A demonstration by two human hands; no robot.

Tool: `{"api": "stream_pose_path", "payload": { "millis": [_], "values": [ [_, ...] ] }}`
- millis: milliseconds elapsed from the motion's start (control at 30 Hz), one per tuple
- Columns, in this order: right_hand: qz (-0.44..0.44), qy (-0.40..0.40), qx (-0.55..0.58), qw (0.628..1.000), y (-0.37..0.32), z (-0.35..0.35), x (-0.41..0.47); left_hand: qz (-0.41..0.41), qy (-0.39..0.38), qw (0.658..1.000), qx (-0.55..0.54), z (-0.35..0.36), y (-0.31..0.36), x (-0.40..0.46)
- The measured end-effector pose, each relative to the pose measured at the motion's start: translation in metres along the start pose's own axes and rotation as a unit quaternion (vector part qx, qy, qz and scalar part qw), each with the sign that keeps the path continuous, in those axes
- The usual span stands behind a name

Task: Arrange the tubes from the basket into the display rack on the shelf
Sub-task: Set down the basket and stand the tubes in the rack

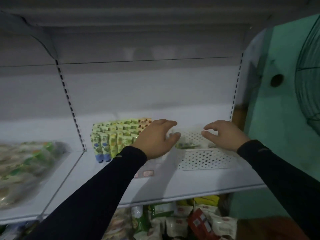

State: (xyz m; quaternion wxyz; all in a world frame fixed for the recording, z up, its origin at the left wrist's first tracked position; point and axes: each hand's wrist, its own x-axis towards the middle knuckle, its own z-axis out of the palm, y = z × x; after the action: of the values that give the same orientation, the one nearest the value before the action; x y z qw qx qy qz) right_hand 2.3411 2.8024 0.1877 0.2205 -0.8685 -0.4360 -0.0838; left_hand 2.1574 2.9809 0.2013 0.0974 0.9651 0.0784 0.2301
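Two dark sleeves reach forward from the bottom of the view toward a white shelf [155,187]. On the left, the left hand [155,138] hovers above the shelf with its fingers [170,124] loosely curled and spread; it may touch something pale beneath the fingertips, but the blur makes it impossible to tell whether anything is held. On the right, the right hand [223,134] has its thumb and forefinger bent toward each other with a gap between them, and nothing can be seen between them.

Between and just below the two hands sits a white perforated display rack [206,159], its front wall facing the camera. Inside it, near the left hand, lies a greenish tube [186,146], only partly visible and blurred. Left of the rack, partly hidden by the left hand, stand rows of green and yellow tubes [114,137], packed upright, some with blue caps at the front.

Farther left, on the neighbouring shelf section, lie blurred bagged goods [24,167]. Below the shelf, assorted packets [181,220] fill the lower level. A green wall [277,118] and a wire fan guard [310,80] stand at the right.
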Motion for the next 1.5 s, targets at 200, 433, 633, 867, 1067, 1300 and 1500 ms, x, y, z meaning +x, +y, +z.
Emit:
{"api": "stream_pose_path", "payload": {
  "millis": [200, 433, 633, 867, 1067, 1300, 1500],
  "values": [
    [0.046, -0.115, -0.029, 0.992, 0.047, -0.002, 0.023, -0.036, -0.171, 0.983, 0.048, 0.057, 0.013, 0.072],
    [0.056, -0.230, -0.112, 0.965, 0.065, 0.009, 0.059, -0.079, -0.273, 0.958, 0.039, 0.118, 0.017, 0.129],
    [0.057, -0.299, -0.154, 0.940, 0.061, 0.034, 0.072, -0.095, -0.308, 0.945, 0.046, 0.145, 0.016, 0.140],
    [0.062, -0.191, -0.057, 0.978, 0.066, 0.031, 0.071, -0.121, -0.300, 0.946, 0.008, 0.131, 0.012, 0.140],
    [0.093, -0.293, -0.141, 0.941, 0.056, 0.040, 0.066, -0.123, -0.348, 0.930, -0.003, 0.135, 0.012, 0.141],
    [0.110, -0.284, -0.124, 0.944, 0.058, 0.041, 0.071, -0.112, -0.366, 0.924, 0.018, 0.139, 0.008, 0.145],
    [0.117, -0.288, -0.118, 0.943, 0.056, 0.044, 0.070, -0.088, -0.317, 0.944, -0.024, 0.144, 0.009, 0.147]
  ]
}}
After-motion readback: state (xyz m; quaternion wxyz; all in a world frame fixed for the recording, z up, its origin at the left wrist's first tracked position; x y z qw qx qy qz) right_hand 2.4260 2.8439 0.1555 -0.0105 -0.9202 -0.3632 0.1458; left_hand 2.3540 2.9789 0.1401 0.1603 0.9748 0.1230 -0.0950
